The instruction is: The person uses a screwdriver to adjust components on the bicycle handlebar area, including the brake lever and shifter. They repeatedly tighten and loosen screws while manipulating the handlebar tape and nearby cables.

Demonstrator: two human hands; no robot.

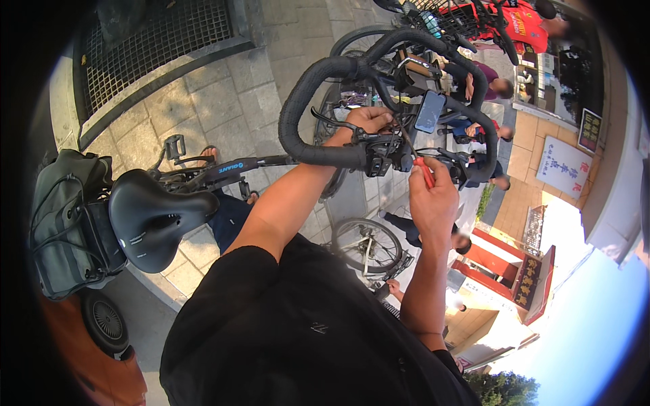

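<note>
My right hand (434, 195) grips the red handle of a screwdriver (424, 172). Its thin shaft points up and left into the middle of a black-taped, looped bicycle handlebar (317, 83). Through the loop reaches my left hand (369, 121), thumb and fingertips together near the shaft's far end; what lies between them is too small to tell. A brake lever (332, 119) passes close beside my left hand. A switch unit (380, 165) sits on the bar below it. Right of the shaft, a phone (430, 111) is mounted at the bar's centre.
The bicycle's black saddle (157, 218) and a grey pannier bag (71, 223) are to the left. Another bicycle's wheel (368, 246) stands close below the handlebar. Several people are nearby, one in a red jersey (523, 25). An orange car (101, 350) is at lower left.
</note>
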